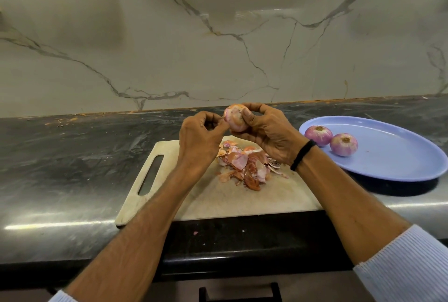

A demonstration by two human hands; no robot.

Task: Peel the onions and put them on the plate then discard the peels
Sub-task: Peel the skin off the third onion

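My right hand point(269, 131) grips a pink onion point(235, 118) held up above the back edge of a pale cutting board point(218, 202). My left hand point(201, 136) pinches at the onion's left side with thumb and fingertips, on its skin. A heap of orange and pink peels point(247, 165) lies on the board under my hands. To the right stands a blue plate point(392, 158) with two peeled onions, one point(318, 135) at its left edge and one point(343, 144) beside it.
The board lies on a dark stone counter point(72, 168) backed by a veined marble wall point(218, 47). The board has a handle slot point(150, 175) at its left. A drawer handle point(240, 292) shows below the counter's front edge. Small scraps lie on the dark front ledge.
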